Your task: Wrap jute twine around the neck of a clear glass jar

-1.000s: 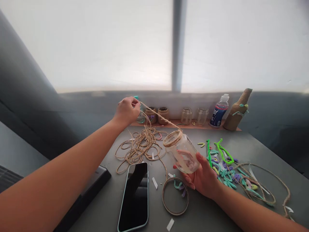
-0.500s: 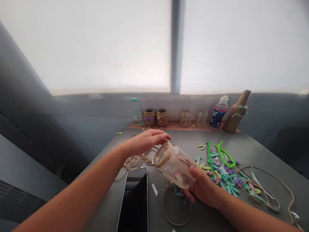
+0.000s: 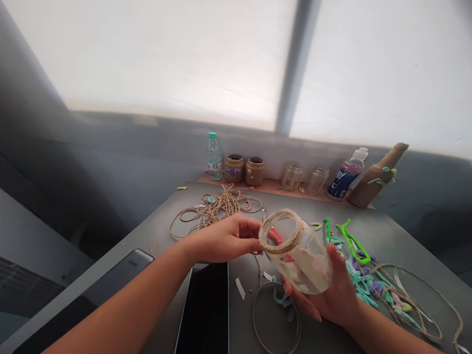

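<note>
Over a grey tabletop, a clear glass jar is held tilted in the air, its mouth turned up toward the person and a band of jute twine wound round the rim. The right hand cradles it from beneath, fingers spread and curled under the glass, thumb raised against the far side. That open hold looks steady, and it leaves the rim clear of the palm. The left hand comes in nearly flat, its fingers pressed together with their tips at the jar's mouth; whether they pinch a strand cannot be told. Something red shows through the glass, too blurred to name. A loose heap of twine lies beyond the left hand, with a black smartphone below that wrist. A twine ring sits under the jar, and teal pipe cleaners lie scattered to its right.
</note>
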{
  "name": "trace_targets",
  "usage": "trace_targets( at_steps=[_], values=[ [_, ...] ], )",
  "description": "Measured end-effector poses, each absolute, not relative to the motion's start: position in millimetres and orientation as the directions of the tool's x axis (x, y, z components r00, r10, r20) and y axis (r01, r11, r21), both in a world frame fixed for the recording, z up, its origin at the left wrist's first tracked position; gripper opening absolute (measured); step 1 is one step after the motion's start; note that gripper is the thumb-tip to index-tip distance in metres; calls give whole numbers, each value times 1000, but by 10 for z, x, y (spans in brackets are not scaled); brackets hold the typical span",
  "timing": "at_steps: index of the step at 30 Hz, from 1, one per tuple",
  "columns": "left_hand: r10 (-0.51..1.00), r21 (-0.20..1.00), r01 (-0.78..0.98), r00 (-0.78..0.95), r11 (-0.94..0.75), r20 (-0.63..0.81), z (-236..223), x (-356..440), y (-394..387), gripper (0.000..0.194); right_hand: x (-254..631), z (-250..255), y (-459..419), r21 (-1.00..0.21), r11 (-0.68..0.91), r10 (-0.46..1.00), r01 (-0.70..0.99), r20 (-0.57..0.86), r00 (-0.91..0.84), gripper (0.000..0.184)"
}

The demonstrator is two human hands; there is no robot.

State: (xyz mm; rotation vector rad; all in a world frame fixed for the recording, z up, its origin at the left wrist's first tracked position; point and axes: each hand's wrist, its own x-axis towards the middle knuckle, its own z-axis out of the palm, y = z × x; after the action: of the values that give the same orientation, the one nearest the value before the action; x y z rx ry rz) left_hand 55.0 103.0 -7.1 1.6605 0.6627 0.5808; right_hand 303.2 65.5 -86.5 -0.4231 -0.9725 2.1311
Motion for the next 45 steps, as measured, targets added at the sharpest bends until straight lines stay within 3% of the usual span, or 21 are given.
trace_targets(
  at_steps=[10, 18, 23, 28, 31, 33, 38, 41, 45],
  values=[
    [711, 997, 14, 702, -71, 41, -8, 581, 1025, 13, 3073, -730, 736, -590, -601, 669, -539, -2, -743, 100],
    [767, 987, -151, 626, -55, 139, -47, 665, 971, 20, 3134, -883, 777, -514, -762, 411, -394, 86, -908, 102],
    [738, 972, -162, 633, -168, 233, -60, 660, 954, 35, 3134, -928, 797, -537, -778, 348, -326, 64, -935, 95],
    [748, 965, -188, 611, -180, 259, -86, 696, 936, 74, 3118, -938, 795, -525, -803, 360, -283, -47, -932, 102],
    [707, 971, -208, 670, -114, 226, -121, 711, 929, 70, 3095, -914, 793, -527, -826, 258, -201, -37, -965, 109],
    [700, 972, -218, 681, -82, 212, -143, 713, 926, 63, 3065, -866, 783, -542, -807, 316, -233, -65, -946, 107],
    [737, 979, -177, 648, -102, 194, -153, 749, 911, 51, 3003, -722, 729, -603, -617, 669, -505, -64, -740, 91],
    [780, 981, -143, 596, -130, 190, -123, 799, 888, 43, 3018, -694, 704, -643, -523, 737, -559, -10, -676, 89],
    [848, 981, -35, 498, -190, 182, -39, 846, 804, 37, 3052, -726, 688, -699, -411, 788, -586, 51, -614, 74]
  ],
)
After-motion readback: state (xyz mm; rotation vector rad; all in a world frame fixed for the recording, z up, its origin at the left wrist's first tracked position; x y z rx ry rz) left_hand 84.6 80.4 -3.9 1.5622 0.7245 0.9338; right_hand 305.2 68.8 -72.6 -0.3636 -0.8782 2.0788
